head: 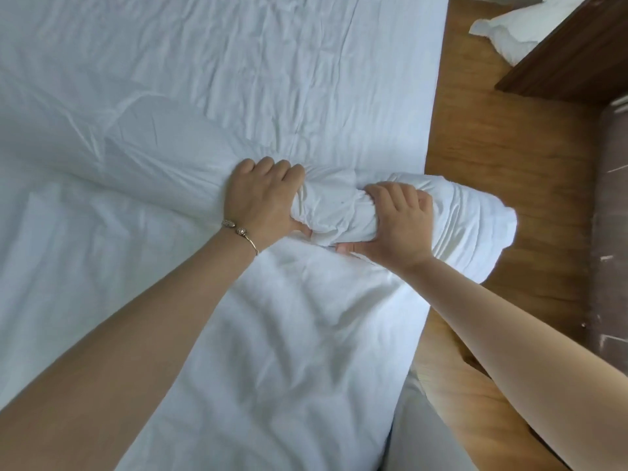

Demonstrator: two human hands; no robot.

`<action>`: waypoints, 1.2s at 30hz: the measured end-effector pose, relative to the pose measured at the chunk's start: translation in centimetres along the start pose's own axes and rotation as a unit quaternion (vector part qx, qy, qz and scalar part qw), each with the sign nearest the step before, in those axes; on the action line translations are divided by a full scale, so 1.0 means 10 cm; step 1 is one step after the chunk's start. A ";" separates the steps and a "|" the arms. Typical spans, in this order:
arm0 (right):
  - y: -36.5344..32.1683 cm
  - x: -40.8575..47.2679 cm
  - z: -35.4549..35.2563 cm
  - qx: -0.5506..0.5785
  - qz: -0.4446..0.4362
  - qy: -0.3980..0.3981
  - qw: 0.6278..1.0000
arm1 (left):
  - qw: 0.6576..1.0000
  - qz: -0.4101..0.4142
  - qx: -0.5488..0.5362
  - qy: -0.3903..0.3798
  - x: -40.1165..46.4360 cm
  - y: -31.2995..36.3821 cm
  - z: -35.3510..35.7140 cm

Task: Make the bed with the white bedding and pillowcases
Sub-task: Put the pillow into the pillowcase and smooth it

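Head view shows a pillow (455, 219) lying across the right edge of the bed (238, 79), its bare end overhanging the wood floor (509, 147). A white pillowcase (176, 154) covers the pillow's left part and is bunched at the middle. Left hand (263, 195), with a bracelet (239, 234) on its wrist, grips the bunched case, fingers curled over the fabric. Right hand (399, 222) clamps around the pillow just beside it, thumb underneath. Wrinkled white sheet covers the bed. Another white pillow (523, 25) lies near dark wooden furniture (571, 56) at top right.
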State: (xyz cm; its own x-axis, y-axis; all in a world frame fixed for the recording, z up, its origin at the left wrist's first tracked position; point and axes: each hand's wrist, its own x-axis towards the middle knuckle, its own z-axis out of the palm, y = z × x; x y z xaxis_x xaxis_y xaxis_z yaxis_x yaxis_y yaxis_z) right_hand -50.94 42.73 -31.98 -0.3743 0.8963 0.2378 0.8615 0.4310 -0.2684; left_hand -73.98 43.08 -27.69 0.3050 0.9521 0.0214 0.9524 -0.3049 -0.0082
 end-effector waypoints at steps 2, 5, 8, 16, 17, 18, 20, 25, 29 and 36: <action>-0.13 -0.28 -0.05 -0.001 -0.007 0.003 1.000 | 1.000 -0.013 -0.008 0.012 -0.30 0.07 0.01; -0.27 -0.52 -0.22 0.012 0.000 -0.043 0.999 | 0.998 -0.037 -0.038 0.015 -0.67 0.16 -0.03; -0.30 -0.36 -0.50 0.032 0.000 -0.110 0.993 | 0.994 -0.071 -0.081 0.033 -0.79 0.23 -0.10; -0.11 0.18 -0.66 0.032 0.126 -0.340 0.931 | 0.982 -0.134 -0.133 0.000 -0.75 0.24 -0.04; -0.13 0.09 -0.62 0.031 0.134 -0.337 0.932 | 0.981 -0.142 -0.134 0.003 -0.75 0.23 -0.03; -0.16 0.02 -0.61 0.025 0.138 -0.319 0.937 | 0.978 -0.155 -0.140 0.001 -0.72 0.24 -0.05; -0.24 -0.11 -0.57 0.011 0.145 -0.267 0.953 | 0.966 -0.195 -0.168 -0.031 -0.60 0.22 -0.14; -0.39 -0.41 -0.49 0.021 0.175 -0.232 0.957 | 0.973 -0.144 -0.107 -0.144 -0.13 0.11 -0.44; -0.26 -0.26 -0.49 0.034 0.150 -0.273 0.950 | 0.948 -0.007 -0.031 -0.316 0.32 0.10 -0.45; 0.26 0.33 -0.52 0.274 0.184 -0.472 0.817 | 0.888 -0.016 -0.051 -0.457 0.56 0.10 -0.40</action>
State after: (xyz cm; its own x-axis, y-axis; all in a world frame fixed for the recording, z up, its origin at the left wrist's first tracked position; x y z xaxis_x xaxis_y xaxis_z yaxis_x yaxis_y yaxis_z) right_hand -48.16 46.26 -27.03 -0.4452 0.5451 -0.7104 0.7893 -0.1359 -0.5988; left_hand -71.28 47.98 -23.55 0.1939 0.5673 -0.8003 0.9698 -0.2338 0.0692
